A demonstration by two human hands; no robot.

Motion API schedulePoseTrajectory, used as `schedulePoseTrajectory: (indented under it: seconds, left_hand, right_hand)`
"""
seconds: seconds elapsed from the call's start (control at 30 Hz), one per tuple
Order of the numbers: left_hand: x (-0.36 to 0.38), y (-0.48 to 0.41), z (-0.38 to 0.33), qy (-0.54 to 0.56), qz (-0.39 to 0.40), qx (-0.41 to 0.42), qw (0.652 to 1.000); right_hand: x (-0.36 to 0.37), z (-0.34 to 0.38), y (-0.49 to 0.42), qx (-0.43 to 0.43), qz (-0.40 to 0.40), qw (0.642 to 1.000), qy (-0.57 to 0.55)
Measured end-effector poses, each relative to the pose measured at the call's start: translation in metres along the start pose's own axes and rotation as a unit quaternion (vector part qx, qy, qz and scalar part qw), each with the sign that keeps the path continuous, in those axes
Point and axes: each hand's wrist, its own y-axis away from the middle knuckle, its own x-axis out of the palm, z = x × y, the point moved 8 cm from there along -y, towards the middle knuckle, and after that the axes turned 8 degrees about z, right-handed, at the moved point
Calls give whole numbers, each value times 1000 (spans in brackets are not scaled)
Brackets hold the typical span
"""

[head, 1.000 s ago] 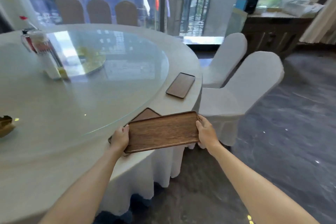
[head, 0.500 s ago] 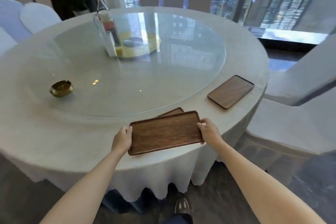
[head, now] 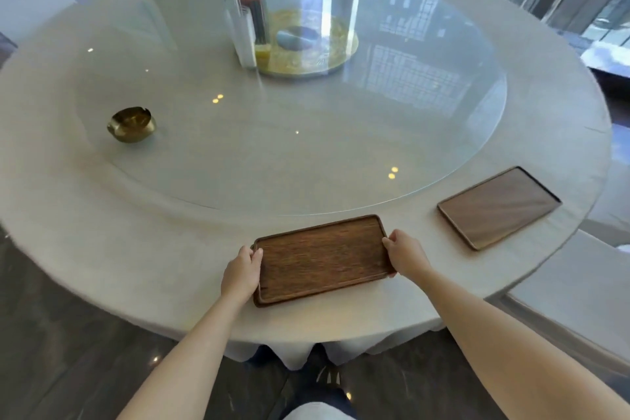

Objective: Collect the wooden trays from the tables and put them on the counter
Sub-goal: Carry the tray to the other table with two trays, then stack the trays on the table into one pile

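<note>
now hands gripping wooden tray ends

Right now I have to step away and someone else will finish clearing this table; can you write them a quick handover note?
Left hand: gripping the left short edge of the near wooden tray.
Right hand: gripping its right short edge.
The near wooden tray sits at the round table's front edge; whether a second tray lies under it cannot be told.
Another wooden tray lies untouched to the right.
Done: nothing visibly delivered; no counter in view.
Left: collect both, carry to the counter.
</note>
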Motion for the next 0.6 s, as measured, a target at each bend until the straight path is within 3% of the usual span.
schedulePoseTrajectory:
  seconds: [0.23, 0.37, 0.6]
  left_hand:
    - [-4, 5, 4, -20, -41, -23, 999]
    - [-6, 7, 4, -87, -51, -27, 994]
    - [-5, 9, 5, -100, -59, -42, 992]
  right_hand:
    - [13, -1, -17, -14, 37, 991, 127]
    - [16, 3, -21, -34, 44, 985, 162]
    - [18, 2, -26, -59, 51, 976, 206]
